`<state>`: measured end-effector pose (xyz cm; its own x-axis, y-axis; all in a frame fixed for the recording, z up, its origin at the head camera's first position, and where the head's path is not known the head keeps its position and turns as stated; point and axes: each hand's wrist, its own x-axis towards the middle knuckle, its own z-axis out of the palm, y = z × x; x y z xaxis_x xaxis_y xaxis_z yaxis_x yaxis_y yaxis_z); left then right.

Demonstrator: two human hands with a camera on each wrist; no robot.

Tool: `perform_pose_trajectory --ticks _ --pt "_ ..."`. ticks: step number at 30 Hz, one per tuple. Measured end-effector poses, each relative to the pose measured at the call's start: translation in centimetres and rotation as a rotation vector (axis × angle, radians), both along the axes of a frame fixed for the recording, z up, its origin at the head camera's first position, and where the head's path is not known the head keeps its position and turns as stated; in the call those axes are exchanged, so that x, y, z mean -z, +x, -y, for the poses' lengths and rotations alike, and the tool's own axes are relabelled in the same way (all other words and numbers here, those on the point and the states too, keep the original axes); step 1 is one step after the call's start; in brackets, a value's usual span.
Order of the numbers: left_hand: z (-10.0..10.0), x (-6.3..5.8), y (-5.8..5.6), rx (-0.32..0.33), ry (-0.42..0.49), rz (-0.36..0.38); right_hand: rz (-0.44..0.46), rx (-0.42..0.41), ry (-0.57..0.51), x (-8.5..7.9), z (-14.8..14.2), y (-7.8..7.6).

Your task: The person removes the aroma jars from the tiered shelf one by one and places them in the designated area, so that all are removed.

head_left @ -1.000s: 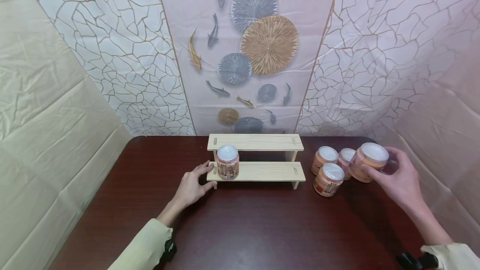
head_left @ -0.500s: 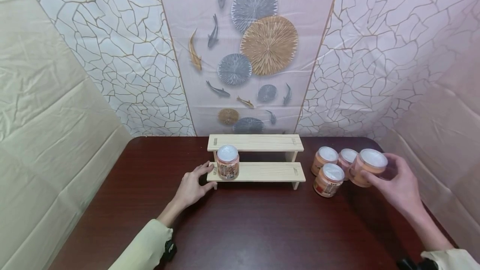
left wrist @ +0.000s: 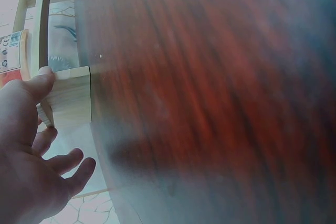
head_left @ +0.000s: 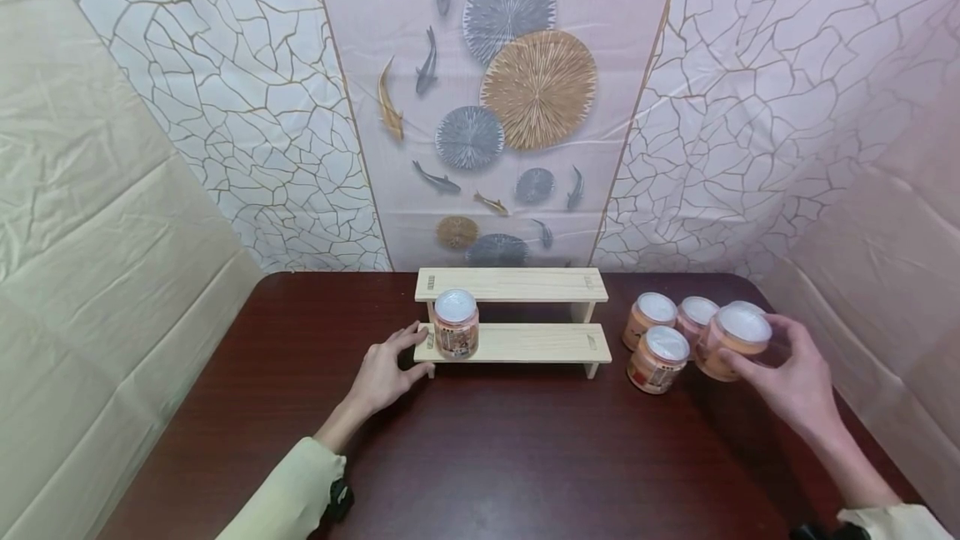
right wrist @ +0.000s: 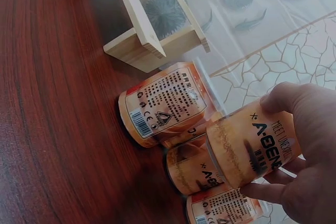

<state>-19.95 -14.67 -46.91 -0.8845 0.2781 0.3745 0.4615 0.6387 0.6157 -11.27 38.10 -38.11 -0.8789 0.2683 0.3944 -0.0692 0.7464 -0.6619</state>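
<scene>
My right hand (head_left: 801, 377) holds an orange-labelled jar (head_left: 723, 350) with a white lid, thumb on the near side. In the right wrist view this jar (right wrist: 236, 148) tilts above and overlaps the other jars. Beside it on the table stand a front jar (head_left: 657, 365), a back-left jar (head_left: 647, 325) and a partly covered jar (head_left: 693, 319). Over on the left, my left hand (head_left: 382, 373) pinches the end of a two-tier wooden shelf (head_left: 536, 344) between thumb and index finger; its other fingers are spread. One similar jar (head_left: 456, 332) stands upright at the lower tier's left end.
Everything stands on a dark red-brown table (head_left: 495, 457). A patterned curtain (head_left: 510, 148) hangs along the table's back edge. Beige cloth walls (head_left: 112, 273) close in both sides, the right one near my right hand.
My right hand has brought its jar slightly down and left, closer to the grouped jars. The left hand, the shelf and the jar on it have stayed put.
</scene>
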Motion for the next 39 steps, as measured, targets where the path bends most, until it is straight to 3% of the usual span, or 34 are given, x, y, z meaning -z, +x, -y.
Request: perform_pose_trajectory --ticks 39 --pt "0.0 0.1 0.0 -0.001 0.0 0.001 0.005 -0.03 -0.097 3.9 0.4 -0.3"
